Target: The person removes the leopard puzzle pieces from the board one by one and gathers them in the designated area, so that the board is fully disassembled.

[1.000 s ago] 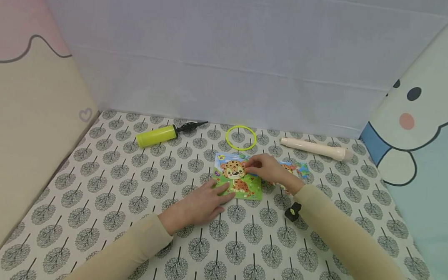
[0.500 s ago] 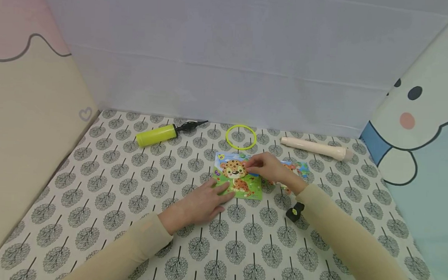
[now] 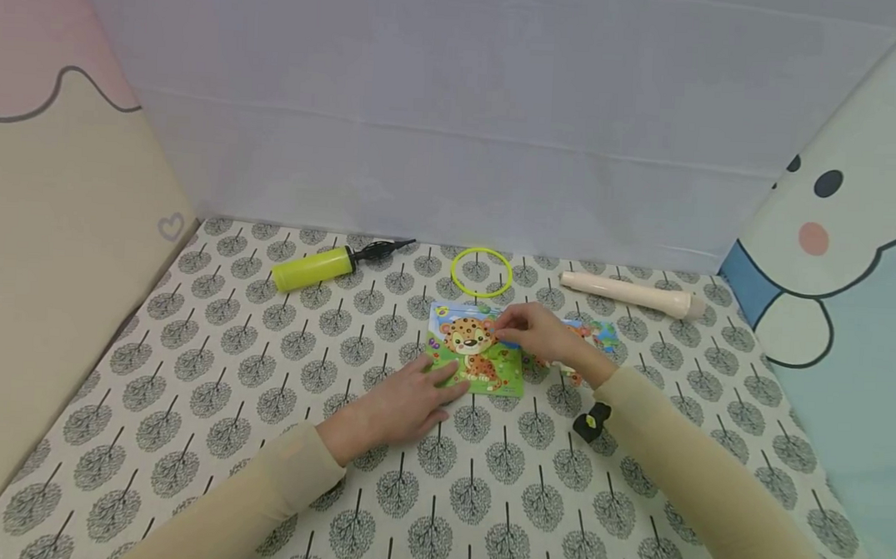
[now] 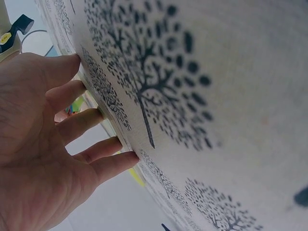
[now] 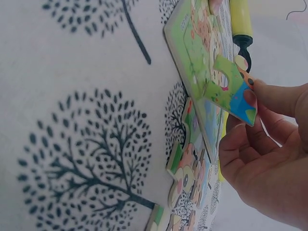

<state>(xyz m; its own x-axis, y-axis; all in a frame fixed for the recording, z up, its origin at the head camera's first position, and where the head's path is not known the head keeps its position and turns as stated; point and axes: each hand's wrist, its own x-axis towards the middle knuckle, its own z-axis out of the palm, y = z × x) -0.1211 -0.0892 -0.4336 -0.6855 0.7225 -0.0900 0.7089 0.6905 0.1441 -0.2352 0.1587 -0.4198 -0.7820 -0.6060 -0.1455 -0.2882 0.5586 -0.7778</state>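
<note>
In the head view, a puzzle board with a cartoon leopard on green grass and blue sky lies flat on the patterned cloth. My right hand pinches a puzzle piece between thumb and fingers, just over the board's right side. That piece is green and blue with a bit of spotted orange, and the right wrist view shows it tilted, clear of the board. Loose puzzle pieces lie right of the board, partly behind my right forearm. My left hand rests with spread fingers on the board's lower left.
A yellow-green hand pump with a black nozzle lies at the back left. Behind the board is a yellow-green ring. A pale pink stick with a thicker clear end lies at the back right. A pale wall closes off the back.
My right hand has shifted very slightly right over the board, still pinching the puzzle piece. My left hand has stayed on the board.
</note>
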